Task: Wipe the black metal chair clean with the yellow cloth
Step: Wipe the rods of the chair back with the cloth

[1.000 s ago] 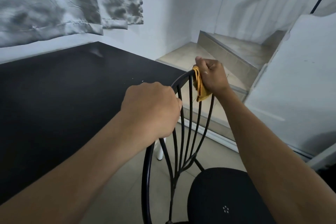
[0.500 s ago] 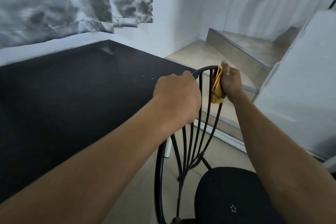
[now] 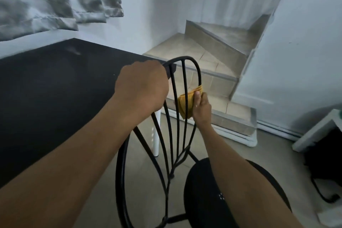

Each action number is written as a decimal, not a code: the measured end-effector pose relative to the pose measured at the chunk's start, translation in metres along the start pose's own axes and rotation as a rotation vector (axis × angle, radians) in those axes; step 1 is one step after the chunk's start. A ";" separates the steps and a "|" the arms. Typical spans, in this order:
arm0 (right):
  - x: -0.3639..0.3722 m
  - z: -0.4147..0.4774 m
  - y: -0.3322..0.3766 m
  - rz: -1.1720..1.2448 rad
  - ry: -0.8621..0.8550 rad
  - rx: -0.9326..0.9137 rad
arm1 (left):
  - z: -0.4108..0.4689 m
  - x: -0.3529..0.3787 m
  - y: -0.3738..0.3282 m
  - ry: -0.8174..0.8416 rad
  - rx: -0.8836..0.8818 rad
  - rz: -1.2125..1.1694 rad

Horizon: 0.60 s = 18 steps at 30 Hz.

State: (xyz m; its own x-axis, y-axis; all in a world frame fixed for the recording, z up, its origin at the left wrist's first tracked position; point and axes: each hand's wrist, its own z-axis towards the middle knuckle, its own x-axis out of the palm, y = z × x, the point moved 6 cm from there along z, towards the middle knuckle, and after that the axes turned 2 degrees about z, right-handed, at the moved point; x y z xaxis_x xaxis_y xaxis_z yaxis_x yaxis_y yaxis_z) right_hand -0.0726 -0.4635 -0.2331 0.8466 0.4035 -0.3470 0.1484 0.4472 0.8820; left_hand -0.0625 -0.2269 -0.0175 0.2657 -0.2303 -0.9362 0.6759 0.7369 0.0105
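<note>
Indoors, black chair (image 3: 203,205) by table (image 3: 55,89), tiled stairs (image 3: 212,48)

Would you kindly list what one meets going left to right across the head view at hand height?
Black table → left hand → yellow cloth → right hand → white stair wall.

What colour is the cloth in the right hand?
Plain yellow-orange; the cloth shows best in the head view.
</note>
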 end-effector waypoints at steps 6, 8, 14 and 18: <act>0.020 -0.068 -0.100 -0.034 0.239 0.170 | 0.003 0.003 0.002 0.005 -0.004 0.025; 0.028 -0.086 -0.121 -0.108 0.348 0.244 | 0.003 0.003 0.003 0.004 0.002 0.032; 0.034 -0.095 -0.141 -0.237 0.397 0.360 | 0.003 0.004 0.003 0.000 0.007 0.031; 0.021 -0.082 -0.117 -0.059 0.301 0.323 | 0.003 0.004 0.003 0.008 -0.014 0.027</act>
State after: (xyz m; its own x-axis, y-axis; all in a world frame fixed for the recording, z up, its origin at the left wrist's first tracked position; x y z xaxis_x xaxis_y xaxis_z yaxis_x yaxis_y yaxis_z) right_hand -0.1143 -0.4415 -0.3696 0.6528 0.6205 -0.4345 0.3845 0.2229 0.8958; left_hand -0.0572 -0.2274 -0.0197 0.2783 -0.2053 -0.9383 0.6587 0.7517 0.0309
